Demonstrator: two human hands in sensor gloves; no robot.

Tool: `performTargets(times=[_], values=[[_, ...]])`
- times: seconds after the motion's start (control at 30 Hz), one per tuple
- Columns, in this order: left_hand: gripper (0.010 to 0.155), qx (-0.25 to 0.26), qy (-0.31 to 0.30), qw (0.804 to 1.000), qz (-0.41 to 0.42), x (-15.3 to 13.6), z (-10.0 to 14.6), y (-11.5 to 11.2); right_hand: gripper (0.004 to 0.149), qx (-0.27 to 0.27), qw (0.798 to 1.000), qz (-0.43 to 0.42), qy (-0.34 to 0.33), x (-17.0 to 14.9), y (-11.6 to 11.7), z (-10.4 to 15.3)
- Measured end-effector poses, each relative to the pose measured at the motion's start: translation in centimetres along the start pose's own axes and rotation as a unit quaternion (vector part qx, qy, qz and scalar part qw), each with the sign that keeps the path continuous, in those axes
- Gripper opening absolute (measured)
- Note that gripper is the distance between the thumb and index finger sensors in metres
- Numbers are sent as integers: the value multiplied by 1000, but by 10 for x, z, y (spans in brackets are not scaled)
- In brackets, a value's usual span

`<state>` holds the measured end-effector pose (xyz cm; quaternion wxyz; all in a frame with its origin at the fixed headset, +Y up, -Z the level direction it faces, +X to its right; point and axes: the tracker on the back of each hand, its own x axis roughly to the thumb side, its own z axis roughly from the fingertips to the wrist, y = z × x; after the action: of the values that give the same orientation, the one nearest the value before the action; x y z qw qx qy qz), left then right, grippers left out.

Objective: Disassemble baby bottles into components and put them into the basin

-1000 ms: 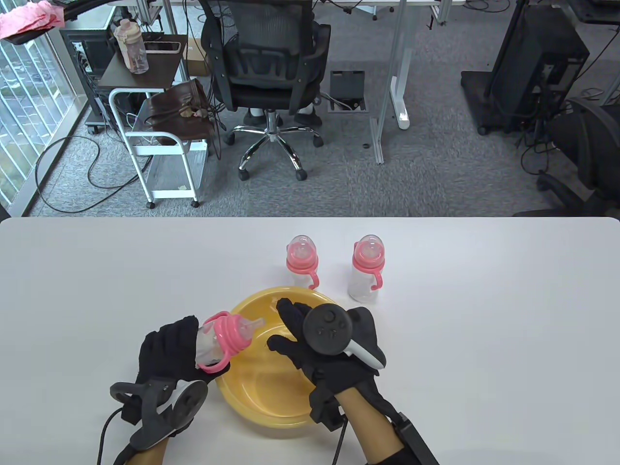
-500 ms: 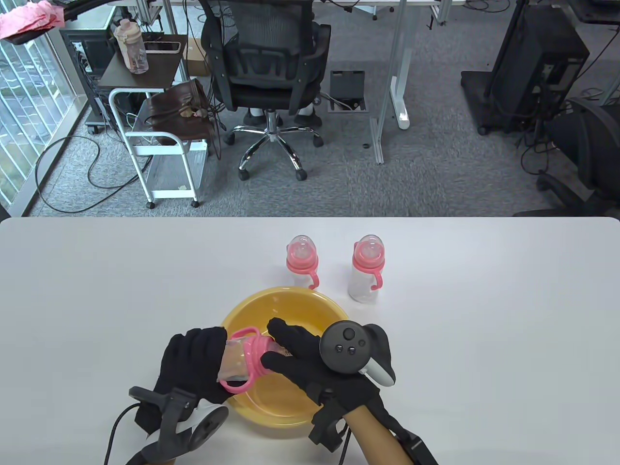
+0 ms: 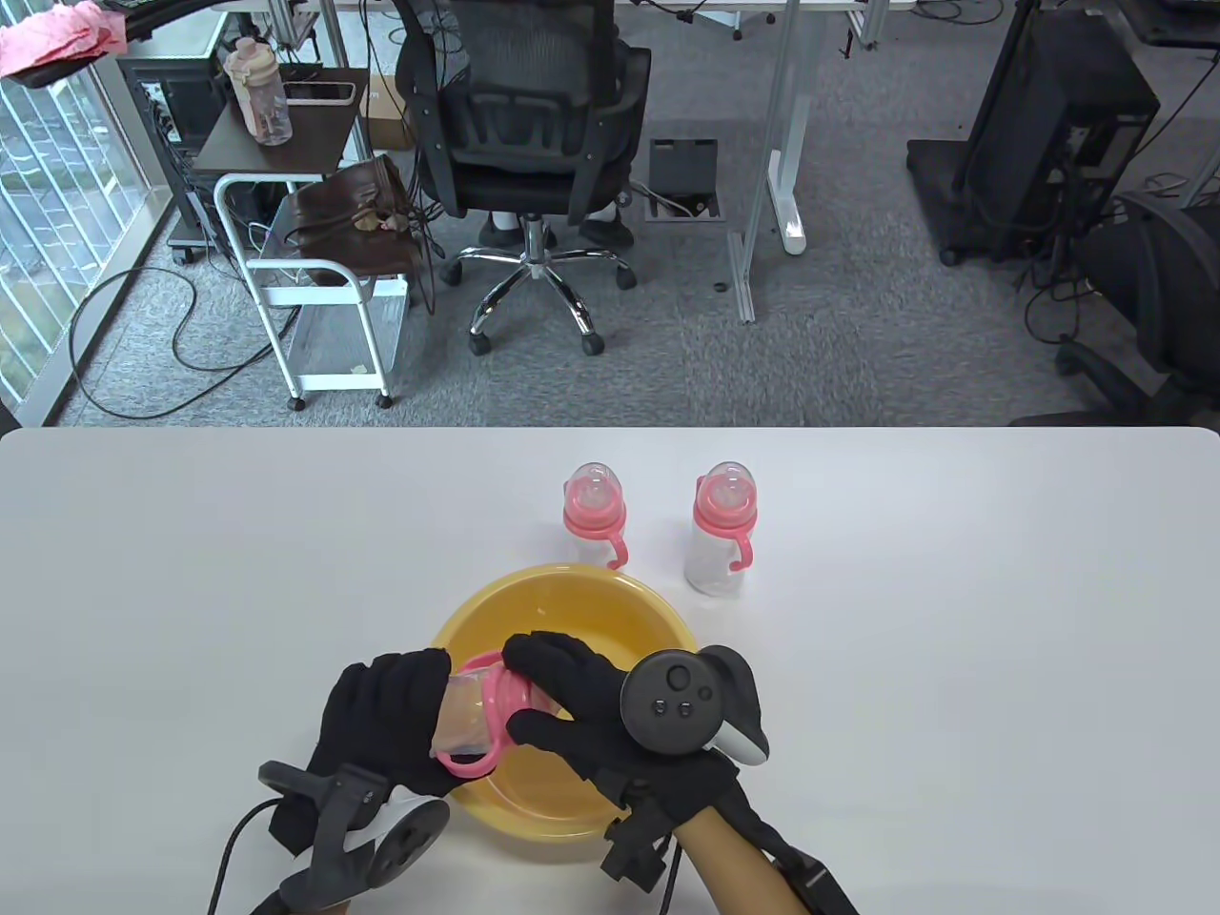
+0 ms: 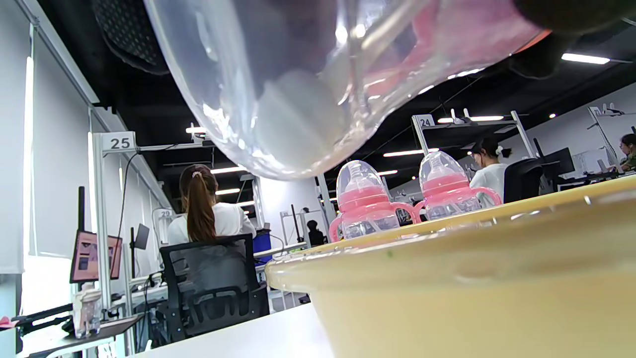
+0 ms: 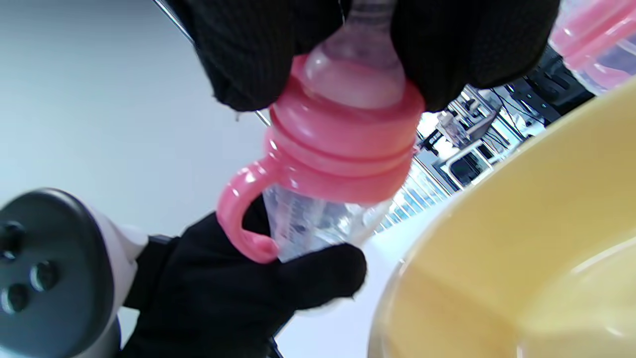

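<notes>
A clear baby bottle with a pink collar and handles lies tilted over the left rim of the yellow basin. My left hand grips its body. My right hand wraps its fingers round the pink collar and the teat. In the left wrist view the bottle's clear base fills the top, above the basin rim. Two more capped bottles stand upright behind the basin, one on the left and one on the right.
The white table stretches out to the right and left of the basin. Beyond its far edge are an office chair and a small white cart on the floor.
My left hand brought the bottle down and right to the basin's rim. My right hand, open above the basin before, has closed round the collar and teat and shifted slightly left.
</notes>
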<state>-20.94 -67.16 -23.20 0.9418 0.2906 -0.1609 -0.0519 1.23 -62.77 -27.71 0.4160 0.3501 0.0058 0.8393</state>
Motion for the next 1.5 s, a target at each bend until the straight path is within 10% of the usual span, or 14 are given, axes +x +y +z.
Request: performTargets(times=[0.23, 0.7, 0.97, 1.5], values=[[98, 28, 5, 1000, 3, 1, 0, 5, 76, 10, 997, 27, 72, -8, -1, 3], [98, 32, 9, 999, 4, -1, 1, 6, 58, -12, 999, -52, -6, 0, -5, 1], [98, 22, -6, 1000, -12, 2, 1, 4, 79, 49, 997, 10, 62, -4, -1, 0], [98, 10, 18, 1000, 2, -4, 0, 3, 80, -65, 997, 30, -28, 19, -18, 5]])
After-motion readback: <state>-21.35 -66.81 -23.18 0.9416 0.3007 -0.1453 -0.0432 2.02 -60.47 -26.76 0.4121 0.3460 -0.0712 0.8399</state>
